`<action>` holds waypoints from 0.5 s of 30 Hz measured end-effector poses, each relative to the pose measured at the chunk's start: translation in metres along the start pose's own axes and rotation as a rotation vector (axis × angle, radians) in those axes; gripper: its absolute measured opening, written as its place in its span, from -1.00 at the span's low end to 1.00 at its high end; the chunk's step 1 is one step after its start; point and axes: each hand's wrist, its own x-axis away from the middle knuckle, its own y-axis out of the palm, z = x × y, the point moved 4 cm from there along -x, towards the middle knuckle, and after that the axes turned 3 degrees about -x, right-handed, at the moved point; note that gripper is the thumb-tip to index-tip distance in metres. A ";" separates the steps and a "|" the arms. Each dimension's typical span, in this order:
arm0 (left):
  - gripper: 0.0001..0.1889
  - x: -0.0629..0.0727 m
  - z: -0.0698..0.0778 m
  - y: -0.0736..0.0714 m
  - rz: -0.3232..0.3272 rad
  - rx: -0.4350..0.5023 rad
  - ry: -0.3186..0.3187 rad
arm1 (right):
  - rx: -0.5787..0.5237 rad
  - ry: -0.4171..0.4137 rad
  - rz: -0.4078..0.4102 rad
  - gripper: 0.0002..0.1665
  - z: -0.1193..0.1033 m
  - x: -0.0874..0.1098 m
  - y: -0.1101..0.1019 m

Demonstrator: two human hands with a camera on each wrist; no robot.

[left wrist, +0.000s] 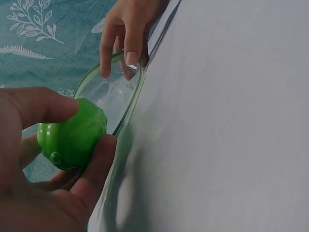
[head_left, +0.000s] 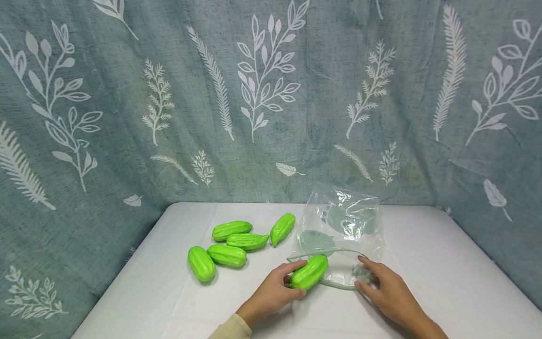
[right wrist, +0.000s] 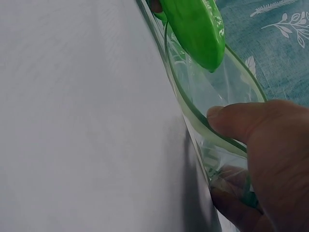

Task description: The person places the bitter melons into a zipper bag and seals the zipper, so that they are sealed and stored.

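My left hand (head_left: pixel 274 291) grips a bright green ridged gourd (head_left: pixel 311 272) between thumb and fingers. The gourd's far end overlaps the mouth of a clear plastic zip bag (head_left: pixel 313 209) in the head view. In the left wrist view its blunt stem end (left wrist: pixel 72 137) faces the camera. With thumb and fingers my right hand (head_left: pixel 394 289) holds the right end of the bag's mouth, which gapes wide. The right wrist view has the thumb (right wrist: pixel 231 118) at the bag's green rim (right wrist: pixel 193 108), other fingers below it seen through the film.
Several more green gourds (head_left: pixel 228 255) lie on the white tabletop (head_left: pixel 148 301) left of the bag, one (head_left: pixel 282 229) apart near the bag. The bag's body stretches toward the table's back edge. A blue-green leaf-patterned curtain (head_left: pixel 271 155) hangs behind and at both sides.
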 end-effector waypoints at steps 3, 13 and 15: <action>-0.31 -0.001 0.002 0.002 0.009 -0.019 0.005 | -0.003 -0.004 0.007 -0.23 0.000 0.000 0.000; -0.32 -0.004 0.005 0.010 0.053 -0.098 0.053 | 0.034 -0.012 0.038 -0.23 0.000 0.001 0.002; -0.32 -0.005 0.005 0.010 0.066 -0.117 0.062 | 0.047 -0.023 0.049 -0.23 -0.001 0.001 0.002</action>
